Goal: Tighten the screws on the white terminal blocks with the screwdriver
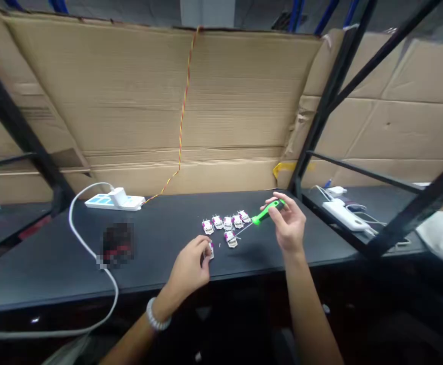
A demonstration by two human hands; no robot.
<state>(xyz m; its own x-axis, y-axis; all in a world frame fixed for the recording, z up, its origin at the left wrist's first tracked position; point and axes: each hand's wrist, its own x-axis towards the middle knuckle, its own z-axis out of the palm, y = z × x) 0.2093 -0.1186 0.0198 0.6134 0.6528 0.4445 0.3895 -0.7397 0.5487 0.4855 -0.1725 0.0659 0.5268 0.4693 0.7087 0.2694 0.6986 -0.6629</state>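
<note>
My right hand (289, 223) is closed round the black and green handle of a screwdriver (267, 212), held above the black table (160, 253). Its thin shaft slants down to the left, toward a small white and pink part (230, 239). My left hand (189, 268) pinches another small white and pink part (210, 249) against the table near its front edge. Behind them, several more of these parts (226, 222) lie in a curved row.
A white power strip (114, 201) with a plugged-in adapter lies at the back left, its white cable (77, 233) looping to the front edge. A blurred dark object (117, 245) sits left of centre. Cardboard walls stand behind. Another white strip (343, 215) lies on the right table.
</note>
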